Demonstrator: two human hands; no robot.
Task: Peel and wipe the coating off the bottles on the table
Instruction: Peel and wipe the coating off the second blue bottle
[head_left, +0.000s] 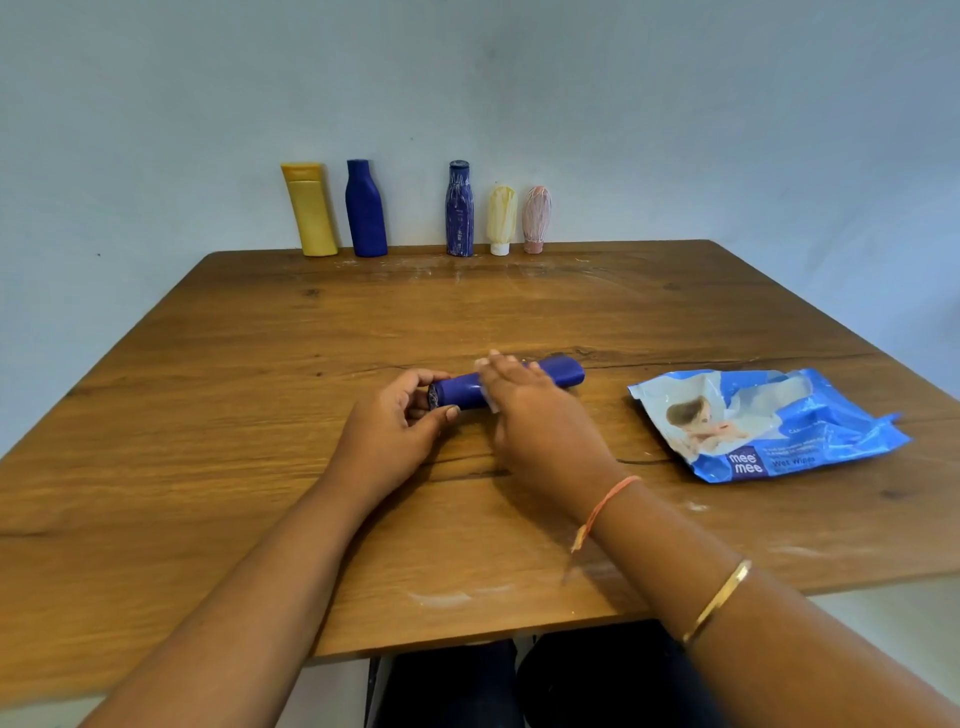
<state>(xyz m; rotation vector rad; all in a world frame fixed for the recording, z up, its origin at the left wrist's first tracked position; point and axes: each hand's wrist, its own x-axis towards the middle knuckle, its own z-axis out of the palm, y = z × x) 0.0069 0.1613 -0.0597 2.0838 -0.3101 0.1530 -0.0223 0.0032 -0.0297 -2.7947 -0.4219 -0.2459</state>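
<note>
Lower frame: two bare forearms reach up over the near edge of the wooden tabletop (208, 426), the right one carrying a gold bangle (719, 597) and, at the wrist, an orange thread (605, 504). Centre: the left hand (395, 421) curls thumb and fingers round the cap end of the lying blue bottle (563, 374), which rests on its side on the tabletop. The right hand (524, 405) lies across the bottle's middle with fingers extended, pressing a white wipe (491, 402) against it. Right of centre: a blue wet-wipes pack (769, 423), lying flat and apart from the bottle. Upper centre, along the far edge by the wall (675, 130), stand a yellow bottle (310, 210), a plain blue bottle (366, 210), a white-streaked blue bottle (460, 210), a streaked yellow tube (502, 218) and a streaked pink tube (536, 218).
</note>
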